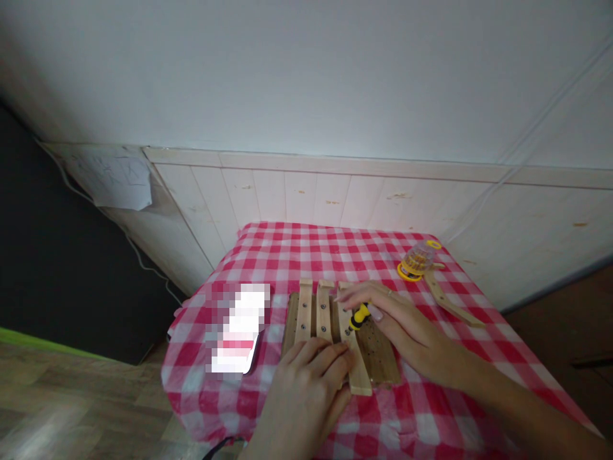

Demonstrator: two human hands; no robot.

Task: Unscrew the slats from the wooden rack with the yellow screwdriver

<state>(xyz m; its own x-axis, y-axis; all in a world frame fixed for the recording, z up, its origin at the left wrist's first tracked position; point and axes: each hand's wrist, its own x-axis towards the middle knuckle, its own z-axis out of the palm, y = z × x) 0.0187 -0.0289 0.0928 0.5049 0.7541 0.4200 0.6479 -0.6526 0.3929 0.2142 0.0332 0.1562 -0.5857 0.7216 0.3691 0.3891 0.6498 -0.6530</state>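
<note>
My right hand [393, 319] is closed on a short yellow and black screwdriver [361, 316]. The screwdriver leans, with its lower end at a screw in the rightmost of three pale wooden slats [358, 370] on a brown wooden board [383, 354]. My left hand [311, 377] is closed over the near ends of the slats, its fingertips against the rightmost one. Dark screw heads show in the middle slat [324, 316] and the left slat [304, 313]. Small holes dot the board's bare right side. My fingers partly cover the rightmost slat's far end.
A clear, yellow-trimmed container [416, 260] lies at the back right beside a loose, bent wooden slat [447, 297]. Left of the board is a phone [239, 332] with a blurred screen. A red-and-white checked cloth [306, 252] covers the table, which stands against a panelled wall [330, 191].
</note>
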